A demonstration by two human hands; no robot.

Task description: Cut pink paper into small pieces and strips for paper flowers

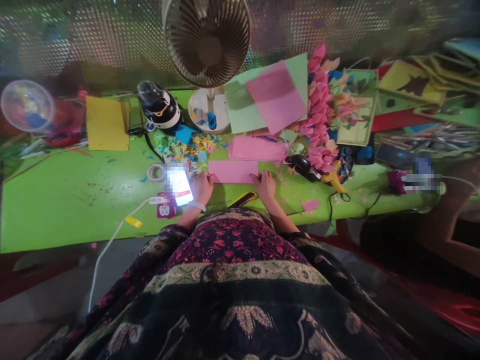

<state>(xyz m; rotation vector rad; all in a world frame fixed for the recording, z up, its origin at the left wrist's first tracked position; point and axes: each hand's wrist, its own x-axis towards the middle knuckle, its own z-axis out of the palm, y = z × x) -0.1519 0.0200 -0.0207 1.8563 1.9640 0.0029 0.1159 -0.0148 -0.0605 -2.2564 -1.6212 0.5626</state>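
A folded-looking strip of pink paper (234, 171) lies in front of me on the green table. At its left end my left hand (203, 188) grips the lower corner, fingers curled. My right hand (266, 185) pinches the lower right corner, thumb on the paper. Between my hands, close to the table's near edge, is a yellow and black box cutter (243, 199). Just behind the strip rests a stack of pink paper (256, 148). A lit phone (180, 186) leans right beside my left hand.
A fan (208, 45) stands at the back on a white base, near a black bottle (160, 107) and colourful paper scraps (187, 150). Pink paper petals (318, 110) pile up at the right, behind a black tool (303, 167). A tape roll (155, 172) lies left. Another person's arm (455, 210) shows far right.
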